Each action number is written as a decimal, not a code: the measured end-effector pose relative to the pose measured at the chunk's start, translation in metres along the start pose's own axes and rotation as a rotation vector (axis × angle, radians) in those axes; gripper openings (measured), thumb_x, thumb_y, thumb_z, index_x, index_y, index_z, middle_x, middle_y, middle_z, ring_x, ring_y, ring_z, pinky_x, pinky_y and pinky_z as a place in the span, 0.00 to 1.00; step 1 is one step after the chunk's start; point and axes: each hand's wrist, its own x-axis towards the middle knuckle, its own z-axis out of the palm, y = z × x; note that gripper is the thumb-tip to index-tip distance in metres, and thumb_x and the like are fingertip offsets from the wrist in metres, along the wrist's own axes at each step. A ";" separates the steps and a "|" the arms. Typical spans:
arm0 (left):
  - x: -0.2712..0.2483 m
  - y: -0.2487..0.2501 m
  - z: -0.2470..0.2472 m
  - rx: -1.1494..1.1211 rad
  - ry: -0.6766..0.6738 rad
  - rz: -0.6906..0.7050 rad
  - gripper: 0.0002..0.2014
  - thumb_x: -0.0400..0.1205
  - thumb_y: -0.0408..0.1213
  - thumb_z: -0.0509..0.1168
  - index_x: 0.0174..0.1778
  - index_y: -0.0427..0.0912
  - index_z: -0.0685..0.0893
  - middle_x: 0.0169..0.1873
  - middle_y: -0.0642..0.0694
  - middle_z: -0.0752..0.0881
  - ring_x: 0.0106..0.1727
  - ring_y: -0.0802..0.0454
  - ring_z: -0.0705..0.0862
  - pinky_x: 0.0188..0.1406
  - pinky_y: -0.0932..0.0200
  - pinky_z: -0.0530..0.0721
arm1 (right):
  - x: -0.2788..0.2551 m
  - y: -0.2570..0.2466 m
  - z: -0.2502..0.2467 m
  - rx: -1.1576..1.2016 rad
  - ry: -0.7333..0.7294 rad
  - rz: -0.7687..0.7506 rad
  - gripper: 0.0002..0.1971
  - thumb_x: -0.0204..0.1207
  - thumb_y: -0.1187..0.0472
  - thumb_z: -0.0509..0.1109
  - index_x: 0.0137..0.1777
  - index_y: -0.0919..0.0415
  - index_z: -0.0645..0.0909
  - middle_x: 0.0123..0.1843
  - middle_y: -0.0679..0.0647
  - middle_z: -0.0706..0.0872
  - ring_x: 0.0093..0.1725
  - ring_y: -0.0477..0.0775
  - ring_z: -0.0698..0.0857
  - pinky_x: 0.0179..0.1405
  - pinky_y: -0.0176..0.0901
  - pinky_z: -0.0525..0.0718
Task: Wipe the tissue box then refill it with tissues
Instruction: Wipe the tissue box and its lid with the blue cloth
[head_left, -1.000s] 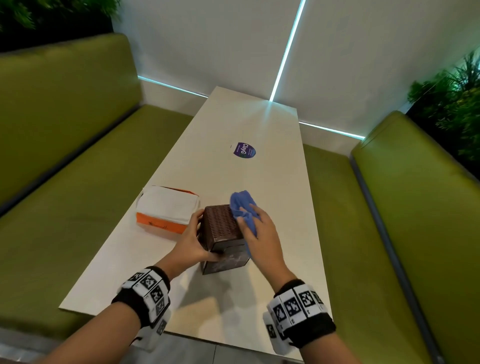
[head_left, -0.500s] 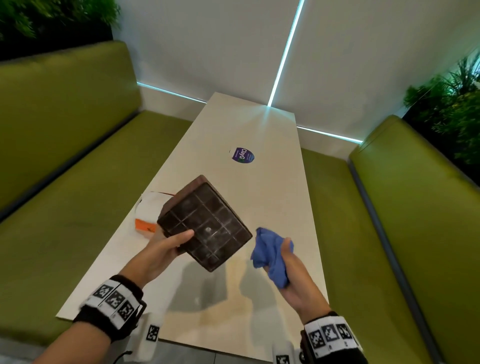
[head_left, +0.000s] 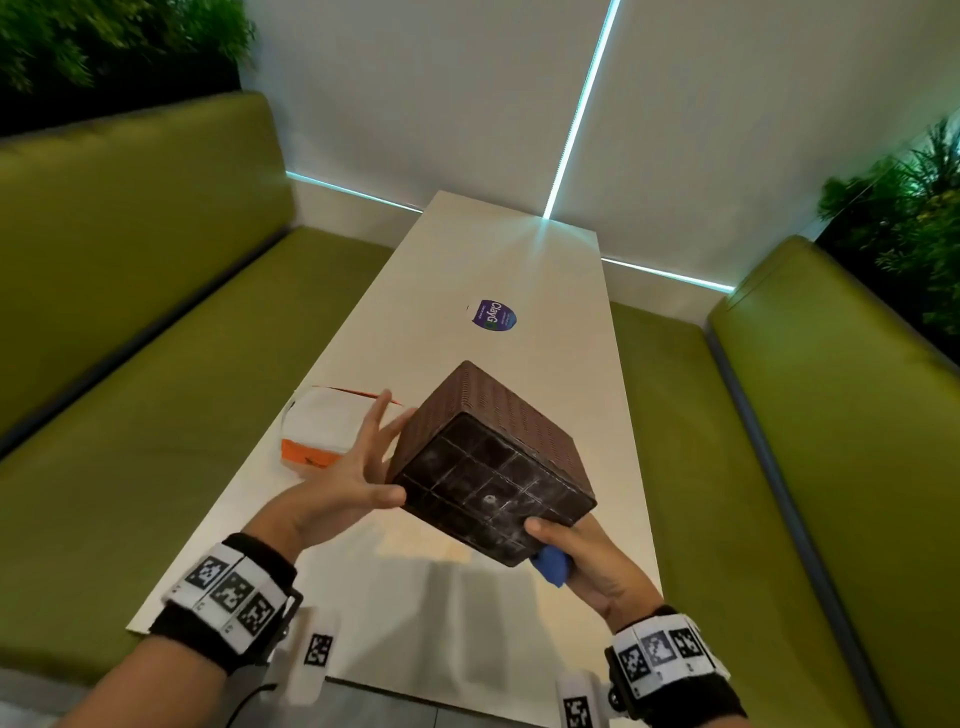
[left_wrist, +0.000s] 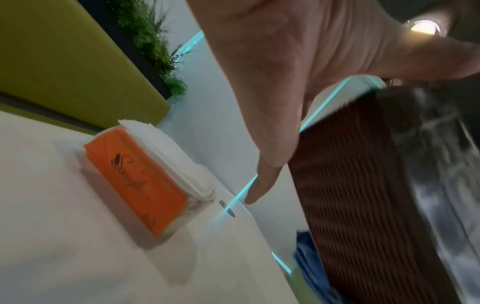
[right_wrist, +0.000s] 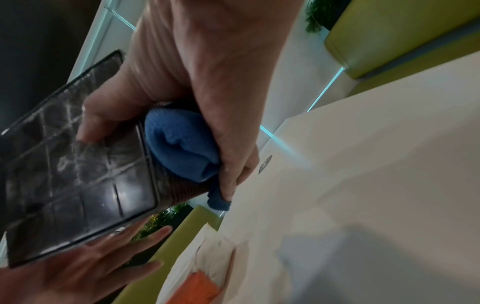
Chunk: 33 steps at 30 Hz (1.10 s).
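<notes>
A brown woven tissue box (head_left: 488, 457) hangs tilted above the table, its dark gridded base turned toward me. My right hand (head_left: 571, 551) grips its lower right corner, thumb on the base and fingers pressing a bunched blue cloth (head_left: 551, 566) against the side wall. In the right wrist view the cloth (right_wrist: 179, 144) sits between my fingers and the box (right_wrist: 78, 185). My left hand (head_left: 374, 452) lies open, straight fingers spread against the box's left side (left_wrist: 350, 195). An orange pack of white tissues (head_left: 327, 431) lies on the table to the left.
The long white table (head_left: 467, 623) carries a purple round sticker (head_left: 492, 315) farther back. Green bench seats run along the left (head_left: 130, 441) and right (head_left: 779, 467). Plants stand behind both backrests.
The box has turned while held in the air. My right hand brought the cloth in and took hold of the lower right corner. My left hand's grip loosened into spread fingers.
</notes>
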 end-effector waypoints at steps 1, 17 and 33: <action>0.002 0.005 -0.001 0.041 -0.016 0.007 0.73 0.49 0.47 0.90 0.81 0.71 0.46 0.81 0.64 0.62 0.81 0.59 0.67 0.76 0.48 0.71 | 0.000 -0.002 -0.003 -0.028 0.009 -0.005 0.46 0.48 0.52 0.90 0.68 0.63 0.76 0.59 0.59 0.89 0.58 0.58 0.87 0.54 0.46 0.87; 0.033 -0.055 0.004 0.396 0.250 0.010 0.48 0.59 0.34 0.87 0.72 0.57 0.68 0.67 0.51 0.78 0.71 0.56 0.78 0.65 0.62 0.81 | 0.012 -0.027 0.010 -0.614 0.407 -0.414 0.09 0.82 0.55 0.67 0.54 0.60 0.81 0.46 0.53 0.85 0.45 0.47 0.85 0.46 0.43 0.83; 0.042 -0.101 0.000 0.526 0.224 0.017 0.44 0.58 0.37 0.83 0.69 0.55 0.69 0.62 0.52 0.80 0.65 0.53 0.80 0.64 0.63 0.81 | 0.047 0.040 0.063 -1.396 0.133 -0.412 0.26 0.79 0.45 0.66 0.77 0.49 0.72 0.84 0.54 0.60 0.82 0.57 0.58 0.81 0.50 0.62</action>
